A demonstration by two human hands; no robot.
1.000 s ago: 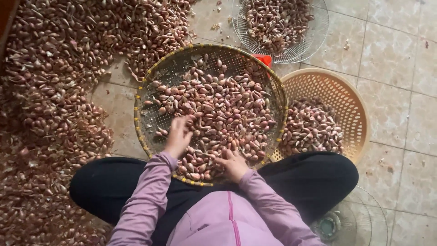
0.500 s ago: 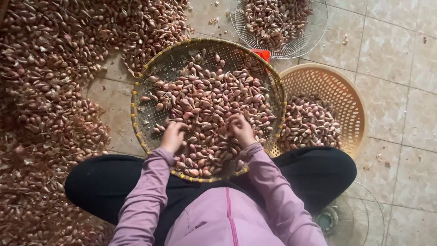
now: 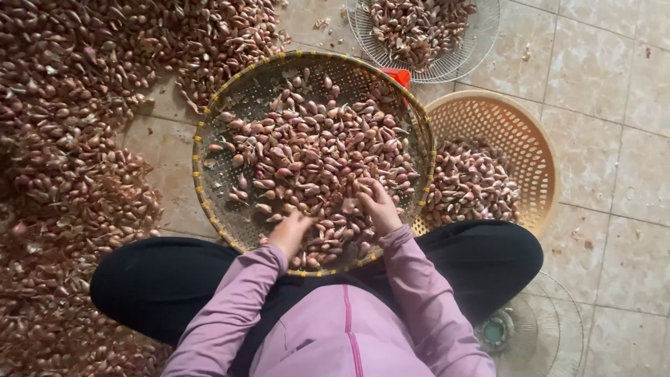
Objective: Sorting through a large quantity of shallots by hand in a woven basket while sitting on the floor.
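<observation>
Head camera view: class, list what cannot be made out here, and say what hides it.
- Left hand: fingertips buried in the shallots, so its grip is unclear.
- Right hand: fingers curl into the pile; any bulb held is hidden.
- Red object: mostly covered by the round sieve tray.
- Floor heap: cut off by the left edge.
- Wire basket: cut off by the top edge.
</observation>
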